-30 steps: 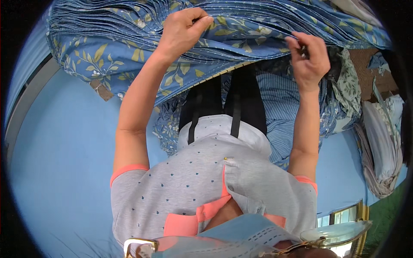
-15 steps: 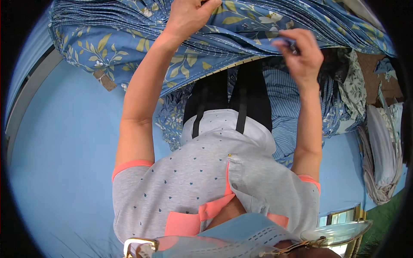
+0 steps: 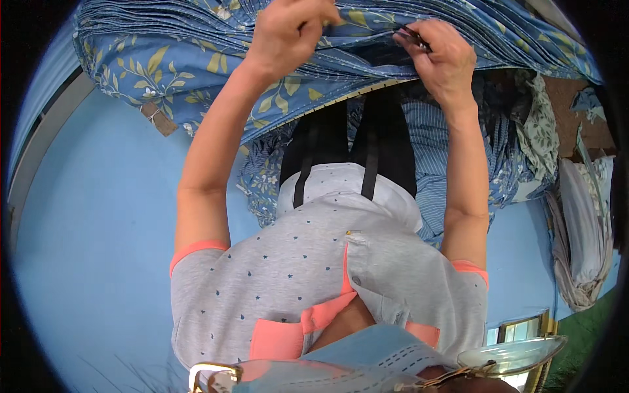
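Hands pinch stacked blue leaf-print fabric at its edge.

left hand: closed on the top edge of the blue floral fabric.
right hand: pinching the same fabric edge, just right of the left hand; a thin dark tool shows at its fingertips, too small to tell.
blue floor: below the fabric.
pale cloth pile: well right of the fabric.
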### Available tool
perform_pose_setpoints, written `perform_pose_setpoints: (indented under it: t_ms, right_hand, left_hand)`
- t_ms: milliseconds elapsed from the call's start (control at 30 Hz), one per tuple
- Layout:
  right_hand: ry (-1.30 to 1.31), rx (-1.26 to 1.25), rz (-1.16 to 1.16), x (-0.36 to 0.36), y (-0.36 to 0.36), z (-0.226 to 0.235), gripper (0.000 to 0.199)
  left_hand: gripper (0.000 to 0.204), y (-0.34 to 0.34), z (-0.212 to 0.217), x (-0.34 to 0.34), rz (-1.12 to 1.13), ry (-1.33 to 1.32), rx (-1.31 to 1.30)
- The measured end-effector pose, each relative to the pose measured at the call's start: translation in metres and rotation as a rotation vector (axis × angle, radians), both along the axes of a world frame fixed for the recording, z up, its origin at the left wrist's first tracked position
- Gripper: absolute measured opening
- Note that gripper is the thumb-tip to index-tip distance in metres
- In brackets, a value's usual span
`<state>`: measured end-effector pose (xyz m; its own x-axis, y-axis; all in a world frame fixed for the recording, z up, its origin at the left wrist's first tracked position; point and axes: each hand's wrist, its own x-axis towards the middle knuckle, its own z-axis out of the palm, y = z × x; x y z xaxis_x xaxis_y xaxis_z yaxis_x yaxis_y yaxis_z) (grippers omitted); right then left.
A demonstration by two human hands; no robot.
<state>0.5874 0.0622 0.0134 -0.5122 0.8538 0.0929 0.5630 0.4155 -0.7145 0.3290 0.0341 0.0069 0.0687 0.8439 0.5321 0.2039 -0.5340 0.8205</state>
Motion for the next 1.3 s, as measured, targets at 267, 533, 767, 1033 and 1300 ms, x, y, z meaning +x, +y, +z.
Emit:
perform_pose_setpoints:
  t_ms: [267, 533, 767, 1033, 1300]
  right_hand:
    - [-0.082, -0.103, 0.247, 0.028, -0.017, 0.013, 0.028]
    - [-0.124, -0.060, 0.214, 0.037, -0.026, 0.002, 0.027]
    - [-0.007, 0.124, 0.153, 0.016, 0.013, 0.013, 0.022]
    - [-0.120, 0.257, 0.035, -0.015, 0.043, -0.017, 0.020]
    - [0.074, 0.162, -0.109, 0.003, 0.003, 0.006, 0.023]
  left_hand:
    - [0.025, -0.043, 0.057, -0.004, -0.069, 0.813, -0.314]
    - [0.034, -0.050, 0.049, -0.002, -0.109, 0.759, -0.407]
    - [0.017, -0.035, 0.043, -0.015, -0.055, 0.618, -0.411]
    - [0.017, -0.010, 0.019, -0.017, 0.246, 0.464, -0.627]
    - [0.023, -0.003, 0.000, -0.016, 0.269, 0.569, -0.707]
